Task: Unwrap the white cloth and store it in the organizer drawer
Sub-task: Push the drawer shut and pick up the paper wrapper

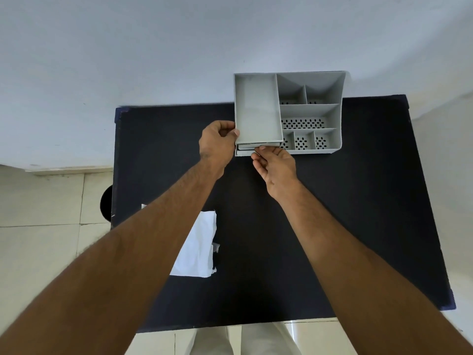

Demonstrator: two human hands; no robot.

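Upper centre, the left hand is gripping the grey plastic compartmented organizer; the right hand is pinching its grey drawer. The folded white cloth is lying lower left.

Grey organizer with dotted floors, white cloth, black table.

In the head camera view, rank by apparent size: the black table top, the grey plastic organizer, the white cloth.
1. Black table top, clearly largest.
2. Grey plastic organizer.
3. White cloth, smallest as seen, though the left forearm hides part of it.
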